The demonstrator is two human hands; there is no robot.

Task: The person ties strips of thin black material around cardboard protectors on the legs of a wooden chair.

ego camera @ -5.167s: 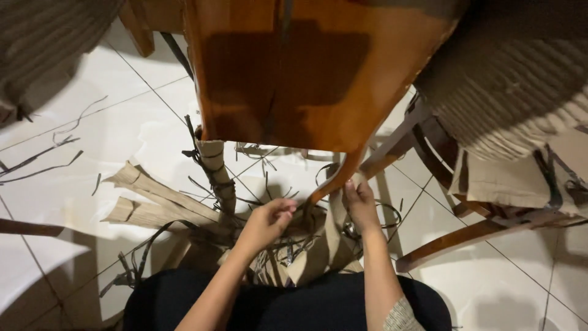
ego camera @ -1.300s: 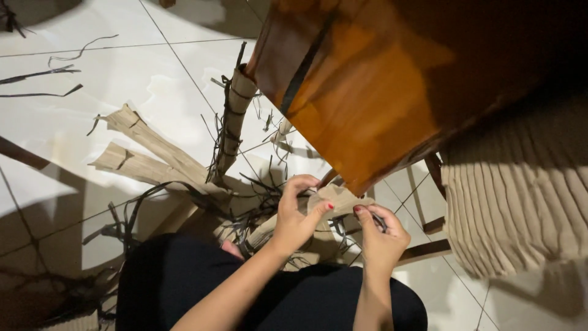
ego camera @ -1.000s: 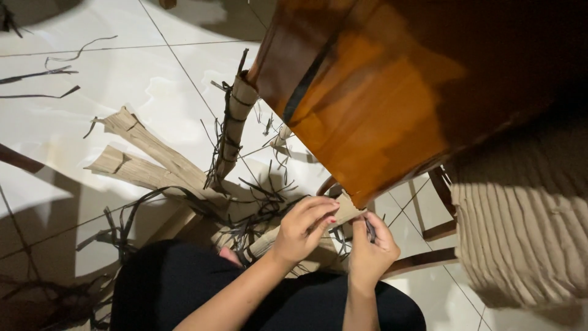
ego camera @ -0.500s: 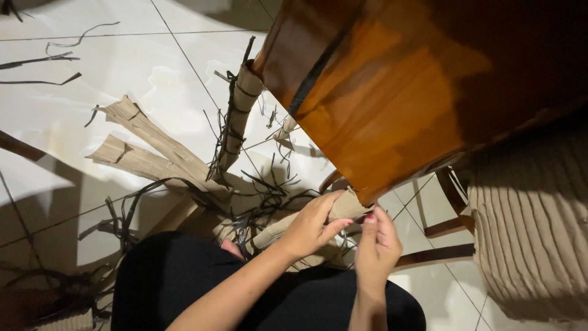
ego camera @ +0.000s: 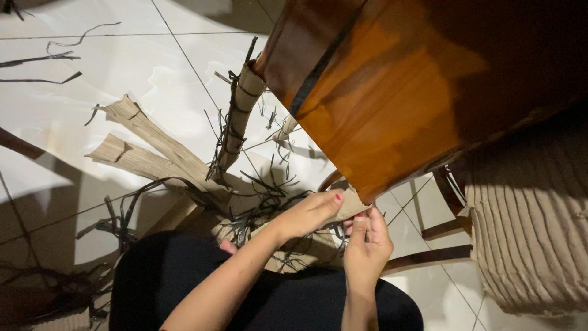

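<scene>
My left hand [ego camera: 306, 214] grips a piece of brown corrugated cardboard wrapping [ego camera: 350, 205] at the lower corner of a polished wooden panel [ego camera: 392, 104]. My right hand [ego camera: 366, 245] is close beside it, fingers pinched at the same wrapping just under the corner. What the right fingers hold is too small to tell. Black plastic straps [ego camera: 263, 202] lie tangled just left of my hands. My dark-clothed lap [ego camera: 184, 276] is below.
Torn cardboard strips [ego camera: 147, 147] and a strap-bound cardboard tube [ego camera: 236, 125] lie on the white tiled floor [ego camera: 122, 67]. Loose black straps [ego camera: 55, 55] are scattered at the upper left. A ribbed cardboard-wrapped piece [ego camera: 533, 233] and wooden rails [ego camera: 429, 257] stand at the right.
My two hands have come closer together at the panel's lower corner, and my left hand has taken hold of the cardboard wrapping there. The view has shifted slightly.
</scene>
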